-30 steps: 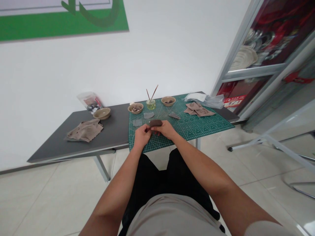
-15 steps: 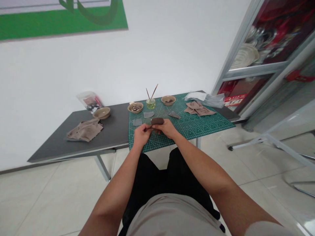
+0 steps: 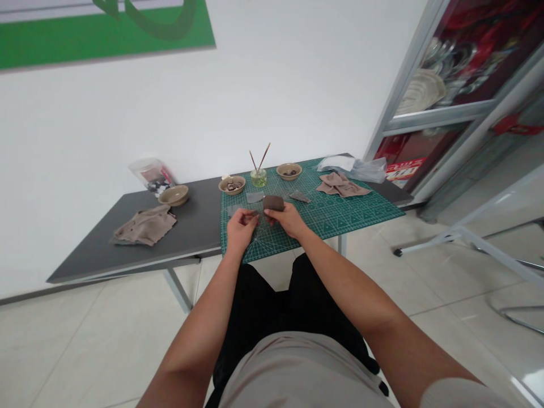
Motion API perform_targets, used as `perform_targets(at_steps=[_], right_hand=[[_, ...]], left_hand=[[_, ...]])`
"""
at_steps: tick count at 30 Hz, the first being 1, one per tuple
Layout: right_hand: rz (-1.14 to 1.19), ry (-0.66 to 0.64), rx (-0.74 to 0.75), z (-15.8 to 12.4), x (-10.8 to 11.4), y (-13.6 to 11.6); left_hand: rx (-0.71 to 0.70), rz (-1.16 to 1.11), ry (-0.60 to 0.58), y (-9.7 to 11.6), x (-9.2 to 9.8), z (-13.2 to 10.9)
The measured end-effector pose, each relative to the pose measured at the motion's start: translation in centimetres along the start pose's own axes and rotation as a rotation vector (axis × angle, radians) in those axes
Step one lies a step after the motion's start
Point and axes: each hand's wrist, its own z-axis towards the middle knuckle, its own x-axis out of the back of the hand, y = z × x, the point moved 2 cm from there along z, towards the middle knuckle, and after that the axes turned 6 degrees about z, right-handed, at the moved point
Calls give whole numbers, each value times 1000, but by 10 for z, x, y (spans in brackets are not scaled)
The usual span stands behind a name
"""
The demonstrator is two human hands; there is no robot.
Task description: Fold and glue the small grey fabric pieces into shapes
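My right hand (image 3: 291, 220) grips a dark brown, rounded block-like piece (image 3: 273, 203), thumb on its near side. To its left, a short gap away, my left hand (image 3: 240, 228) is closed in a pinch. A small dark piece (image 3: 255, 213) shows at those fingertips; its kind is too small to tell. Both hands are above the near part of a green cutting mat (image 3: 335, 221). Just beyond them lie a thin greyish sheet (image 3: 255, 197) and a flat grey-brown piece (image 3: 300, 196). Another translucent sheet (image 3: 234, 210) is partly covered by my left hand.
A glass jar (image 3: 259, 179) with two thin brushes stands between two bowls (image 3: 232, 186) (image 3: 289, 171) of dark pieces. Right are a brown cloth (image 3: 342, 185) and plastic bag (image 3: 368, 170). Another cloth (image 3: 145, 225), a bowl (image 3: 173, 196) and a clear container (image 3: 151, 175) occupy the dark table's left.
My hands have moved apart; earlier they met at the brown piece. That piece is now tilted, showing a broader face, and only my right hand holds it.
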Motion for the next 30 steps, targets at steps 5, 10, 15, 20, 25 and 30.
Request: perform_targets(at_steps=[5, 10, 15, 20, 25, 30], right_hand=[[36, -48, -33, 0, 0, 2], [58, -109, -67, 2, 1, 4], [49, -121, -87, 2, 0, 4], [36, -122, -110, 2, -1, 4], [20, -136, -116, 1, 0, 2], [-12, -110, -69, 1, 0, 2]], left_hand=[[-6, 30, -83, -2, -3, 0], [-38, 108, -134, 0, -3, -2], [-41, 182, -109, 4, -1, -3], [-12, 227, -92, 5, 0, -2], [13, 228, -90, 4, -1, -1], [-24, 254, -119, 7, -2, -2]])
